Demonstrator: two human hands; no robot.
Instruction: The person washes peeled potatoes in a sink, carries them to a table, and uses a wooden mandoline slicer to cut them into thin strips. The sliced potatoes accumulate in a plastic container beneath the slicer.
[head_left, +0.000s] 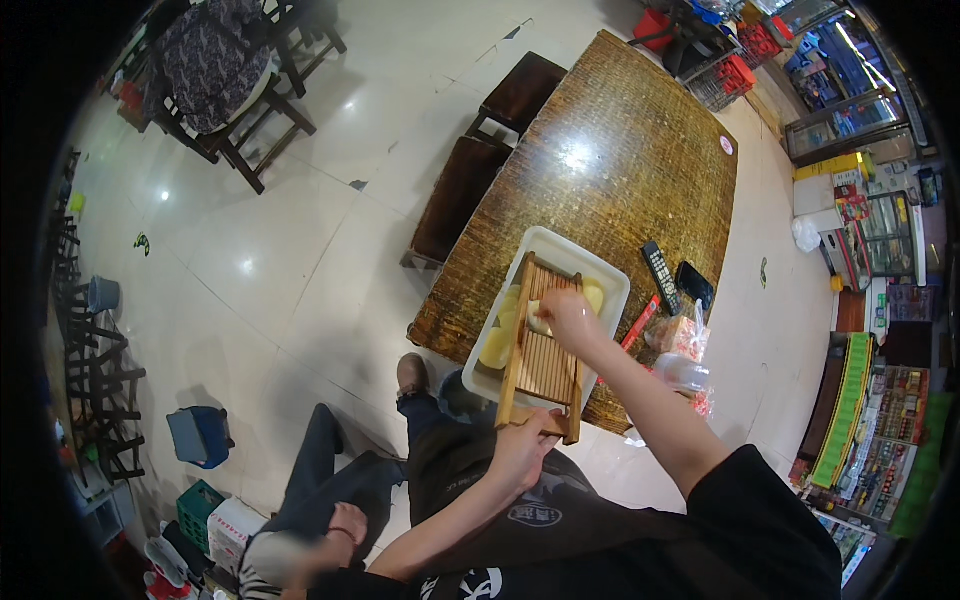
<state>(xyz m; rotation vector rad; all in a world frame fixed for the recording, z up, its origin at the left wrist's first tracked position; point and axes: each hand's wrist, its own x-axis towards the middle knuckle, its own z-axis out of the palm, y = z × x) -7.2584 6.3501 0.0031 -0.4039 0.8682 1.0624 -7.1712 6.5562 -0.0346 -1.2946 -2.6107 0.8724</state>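
Note:
A wooden slatted grater (546, 364) lies lengthwise across a white plastic tub (616, 279), its near end jutting past the rim towards me. My left hand (523, 452) grips the crosspiece at that near end. On the slats my right hand (571, 319) presses a pale piece (535, 318), which looks like peeled potato; the fingers cover much of it. Peeled yellow potatoes (495, 348) rest in the tub on both sides of the grater. What lies directly under the slats is hidden.
The tub sits at the near corner of a brown table (600, 202). Right of it are a remote control (661, 276), a phone (694, 284) and plastic-wrapped packages (679, 337). Dark benches (461, 199) line the left side. A seated person's legs (319, 465) are close at my left.

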